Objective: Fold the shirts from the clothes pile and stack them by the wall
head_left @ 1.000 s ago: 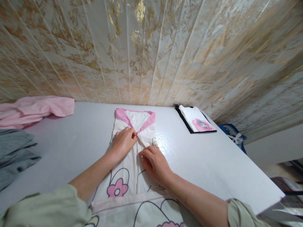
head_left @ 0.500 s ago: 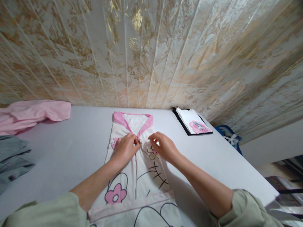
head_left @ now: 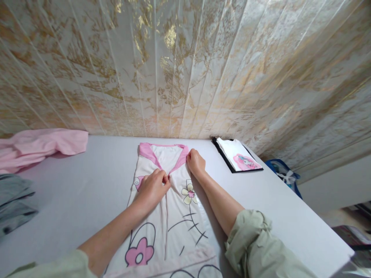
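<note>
Straightening the collar [head_left: 148, 151], as I judge it: one printed top [head_left: 181, 212], flat mid-table [head_left: 87, 200].
On my feed, the left hand [head_left: 154, 188] pinches its front just below the neckline, the right hand [head_left: 197, 163] the collar's right edge; the next move calls, I think, for gentle, even tension. I count two hands, one pink cloth [head_left: 58, 143], one grey cloth [head_left: 14, 202], one folded white shirt [head_left: 232, 150] on one black cloth [head_left: 223, 155].
</note>
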`<state>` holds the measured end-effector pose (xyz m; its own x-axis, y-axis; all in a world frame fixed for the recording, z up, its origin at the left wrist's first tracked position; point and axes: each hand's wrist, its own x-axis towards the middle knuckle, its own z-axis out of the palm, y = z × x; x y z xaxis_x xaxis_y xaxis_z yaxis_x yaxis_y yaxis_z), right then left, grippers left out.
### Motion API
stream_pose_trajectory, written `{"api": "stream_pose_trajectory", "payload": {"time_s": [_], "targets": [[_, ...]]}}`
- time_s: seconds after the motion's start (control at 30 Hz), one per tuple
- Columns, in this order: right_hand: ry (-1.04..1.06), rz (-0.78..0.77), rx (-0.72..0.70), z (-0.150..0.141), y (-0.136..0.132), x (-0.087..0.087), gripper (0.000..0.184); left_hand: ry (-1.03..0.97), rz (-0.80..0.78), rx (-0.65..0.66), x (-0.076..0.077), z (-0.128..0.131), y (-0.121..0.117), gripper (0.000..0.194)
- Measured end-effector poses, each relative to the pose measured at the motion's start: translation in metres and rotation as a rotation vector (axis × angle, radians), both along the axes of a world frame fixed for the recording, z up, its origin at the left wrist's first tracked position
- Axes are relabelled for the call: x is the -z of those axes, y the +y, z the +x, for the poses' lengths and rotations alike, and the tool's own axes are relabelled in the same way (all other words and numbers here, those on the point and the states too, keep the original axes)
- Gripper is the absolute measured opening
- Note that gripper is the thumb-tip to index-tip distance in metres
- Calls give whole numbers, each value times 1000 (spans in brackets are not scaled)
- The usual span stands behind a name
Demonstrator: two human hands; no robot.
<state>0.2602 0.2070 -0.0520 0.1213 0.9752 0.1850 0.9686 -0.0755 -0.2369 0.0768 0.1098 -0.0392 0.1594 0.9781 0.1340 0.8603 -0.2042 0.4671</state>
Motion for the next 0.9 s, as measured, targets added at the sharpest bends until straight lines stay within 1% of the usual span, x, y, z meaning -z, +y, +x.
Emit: {"api": "stream_pose_trajectory", "payload": {"time_s": [0.17,0.27,0.33,0.4,0.5,0.63,0.73,0.9], "targets": [[34,36,3,5,1,5,17,7,-3,6,-1,-2,0,14],[84,60,-26,5,-4,5,15,-75,20,20,0,-1,0,10],[96,61,-49,4,-7,4,18,-146,41,26,2,0,0,8],[65,53,-68,3,-10,3,20,-172,48,26,4,2,0,7],[-1,48,-86,0,-13,1,16,-105,53,40,6,5,1,8],[-21,62,-118,-2,-13,2,11,-7,69,54,9,8,1,8],[-19,70,-118,-2,-12,3,9,-1,85,55,11,8,2,5],[1,71,-111,-2,-12,4,9,-27,103,31,11,6,4,10]]}}
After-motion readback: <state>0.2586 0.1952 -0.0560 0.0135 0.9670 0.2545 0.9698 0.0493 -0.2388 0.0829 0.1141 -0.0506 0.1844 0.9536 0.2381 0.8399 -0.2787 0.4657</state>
